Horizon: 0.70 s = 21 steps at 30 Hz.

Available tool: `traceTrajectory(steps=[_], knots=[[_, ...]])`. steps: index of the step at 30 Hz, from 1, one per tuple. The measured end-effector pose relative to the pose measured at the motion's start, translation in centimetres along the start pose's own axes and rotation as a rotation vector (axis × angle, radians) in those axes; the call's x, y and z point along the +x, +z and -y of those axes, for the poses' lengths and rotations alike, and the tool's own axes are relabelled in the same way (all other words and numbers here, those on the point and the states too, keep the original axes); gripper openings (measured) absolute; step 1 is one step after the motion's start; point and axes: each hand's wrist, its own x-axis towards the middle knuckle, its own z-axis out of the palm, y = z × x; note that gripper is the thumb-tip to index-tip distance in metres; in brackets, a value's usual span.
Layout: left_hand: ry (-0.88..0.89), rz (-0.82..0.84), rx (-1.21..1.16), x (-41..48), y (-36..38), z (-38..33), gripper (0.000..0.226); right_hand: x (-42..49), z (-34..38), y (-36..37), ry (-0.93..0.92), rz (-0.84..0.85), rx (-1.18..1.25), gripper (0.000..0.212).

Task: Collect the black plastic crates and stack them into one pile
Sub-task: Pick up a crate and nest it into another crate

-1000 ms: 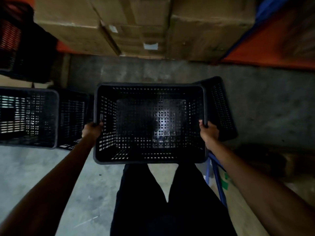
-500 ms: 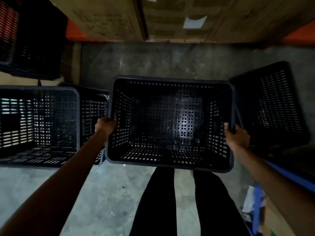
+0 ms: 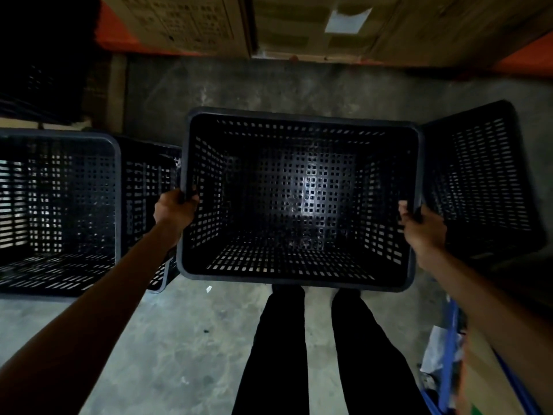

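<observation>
- Empty black perforated plastic crate [image 3: 299, 202] held up over the grey concrete floor [image 3: 185, 339], above my legs.
- Left hand [image 3: 173, 209] clamped on its left rim, right hand [image 3: 420, 226] clamped on the right.
- More black crates either side: left one [image 3: 57, 211], tilted right one [image 3: 481, 181].

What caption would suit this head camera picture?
Both hands, left hand and right hand, hold an empty black crate by its rim above a concrete floor.

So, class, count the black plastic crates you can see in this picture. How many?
4, possibly more. One held crate in the middle, gripped by both hands; one large crate at left; another behind it; one tilted crate at right. The dark shape top left may hide more.
</observation>
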Motion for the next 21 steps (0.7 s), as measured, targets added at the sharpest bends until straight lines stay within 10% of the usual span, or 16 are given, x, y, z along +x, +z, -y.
traceTrajectory(steps=[5,14,21], knots=[[0.014,-0.029,0.044,-1.0,0.0,-0.4,0.038,2.8,-3.1,0.5,0.025,0.022,0.048,0.099],[0.039,0.04,-0.138,-1.1,-0.2,0.2,0.038,5.2,-4.4,0.5,-0.014,-0.002,0.079,0.055],[0.03,0.083,-0.172,0.3,-0.9,0.6,0.036,2.1,-2.0,0.6,-0.006,0.054,0.019,0.1]])
